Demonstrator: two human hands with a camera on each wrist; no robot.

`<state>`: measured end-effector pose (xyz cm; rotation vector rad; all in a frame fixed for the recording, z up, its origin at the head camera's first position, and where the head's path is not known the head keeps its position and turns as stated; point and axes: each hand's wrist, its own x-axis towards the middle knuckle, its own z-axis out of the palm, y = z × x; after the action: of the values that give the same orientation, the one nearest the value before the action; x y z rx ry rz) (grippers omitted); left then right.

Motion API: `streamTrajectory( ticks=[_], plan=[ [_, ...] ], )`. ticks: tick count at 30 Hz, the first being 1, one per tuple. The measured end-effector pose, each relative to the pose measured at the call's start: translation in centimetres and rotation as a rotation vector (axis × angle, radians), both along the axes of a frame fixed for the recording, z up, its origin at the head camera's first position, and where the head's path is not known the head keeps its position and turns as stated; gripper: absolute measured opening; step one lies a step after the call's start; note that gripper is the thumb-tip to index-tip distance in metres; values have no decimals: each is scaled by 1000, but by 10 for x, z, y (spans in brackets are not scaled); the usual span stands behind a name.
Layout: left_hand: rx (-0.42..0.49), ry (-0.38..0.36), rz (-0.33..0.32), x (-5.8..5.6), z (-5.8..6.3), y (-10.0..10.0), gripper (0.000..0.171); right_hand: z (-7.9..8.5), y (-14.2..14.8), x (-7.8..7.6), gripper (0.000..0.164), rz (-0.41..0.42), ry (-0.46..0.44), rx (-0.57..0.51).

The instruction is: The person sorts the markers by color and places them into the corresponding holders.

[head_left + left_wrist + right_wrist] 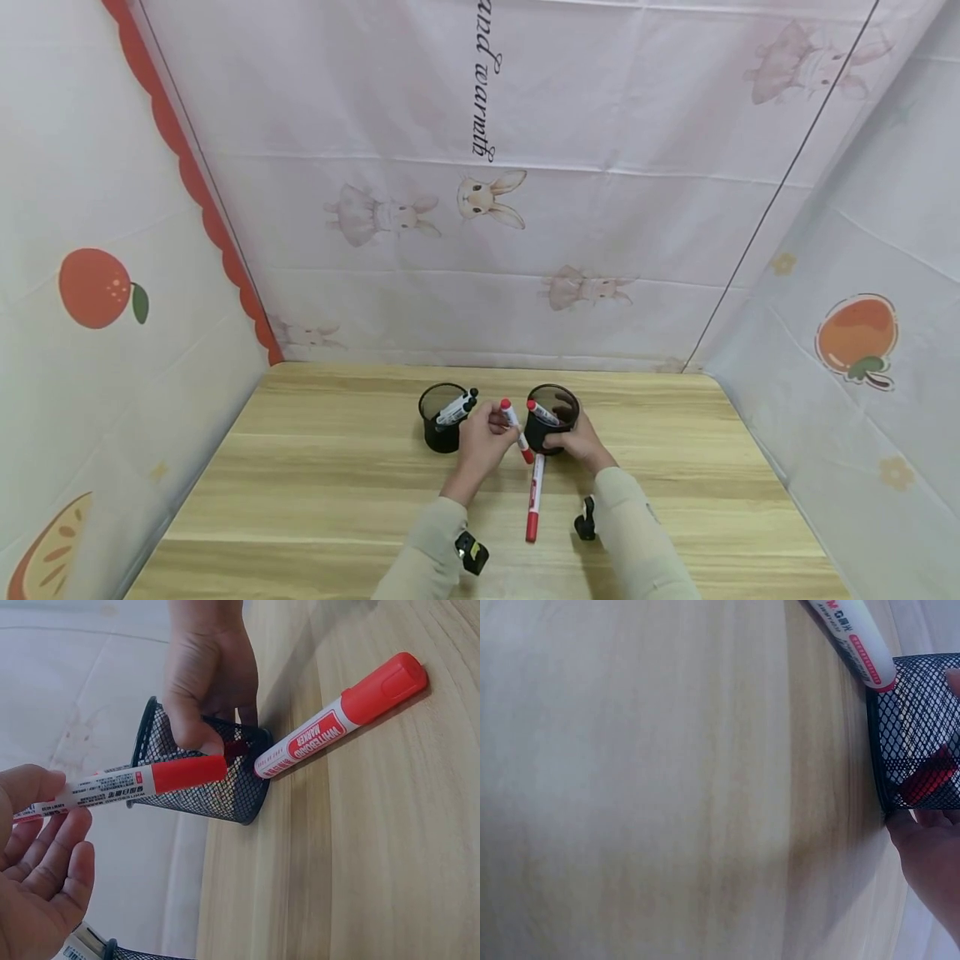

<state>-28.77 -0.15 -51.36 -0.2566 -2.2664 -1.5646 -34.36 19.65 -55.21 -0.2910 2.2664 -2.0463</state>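
Note:
My left hand (483, 440) pinches a red whiteboard marker (112, 786) between thumb and fingers, just left of the right-hand black mesh pen cup (542, 437). My right hand (581, 442) grips that cup around its side, thumb at the front, as the left wrist view also shows. Inside the cup leans another red marker (543, 412). A further red whiteboard marker (322, 735) lies on the table, one end by the cup's base. In the right wrist view, the mesh cup (922, 720) is partly cut off by the frame edge.
A second black mesh cup (441, 437) stands to the left, with several black-capped markers (455, 410) in it. The wooden table (322, 483) ends at a printed cloth backdrop (420, 321). Black wrist camera mounts (471, 553) sit on both forearms.

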Motion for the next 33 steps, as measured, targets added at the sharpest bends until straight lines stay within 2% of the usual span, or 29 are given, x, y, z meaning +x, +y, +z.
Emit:
streamTrajectory(
  ticks=[7,16,22,26,29,33],
  plan=[
    [9,47,9,-2,0,0,21,-4,1,-2,91,-12,6,-7],
    [29,109,14,-7,-4,-1,17,-26,2,-9,93,-56,32,24],
    [106,145,1,-13,-3,-1,17,-29,2,-13,93,-73,38,28],
    [157,144,-12,-16,-1,0,18,-26,2,-13,92,-62,37,20],
    [182,139,-22,-16,0,0,19,-15,1,-8,94,-35,18,-3],
    [216,151,-37,-5,16,0,22,2,-1,2,94,-5,5,-20]
  ],
)
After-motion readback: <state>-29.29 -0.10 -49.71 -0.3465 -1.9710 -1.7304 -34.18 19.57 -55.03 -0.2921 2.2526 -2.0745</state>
